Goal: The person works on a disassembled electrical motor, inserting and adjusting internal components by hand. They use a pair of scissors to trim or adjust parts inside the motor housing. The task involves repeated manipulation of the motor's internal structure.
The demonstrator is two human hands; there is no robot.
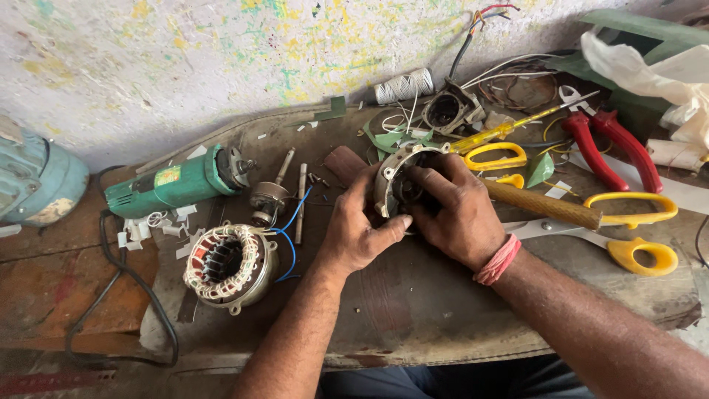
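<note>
Both my hands close on a round grey metal motor end cover (393, 171) standing on edge at the middle of the workbench. My left hand (356, 229) grips its left rim, thumb pressed along the lower edge. My right hand (452, 207), with a pink thread band at the wrist, holds the right side, its fingers reaching into the cover's hollow. What lies inside the cover is hidden by my fingers.
A wound stator (227, 264) with blue wires lies to the left, beside a green angle grinder (177, 181) and a small rotor (268, 198). To the right lie yellow-handled scissors (628, 247), red pliers (609, 148), a yellow screwdriver (502, 131) and a wooden handle (543, 205). A thread spool (402, 86) sits at the wall.
</note>
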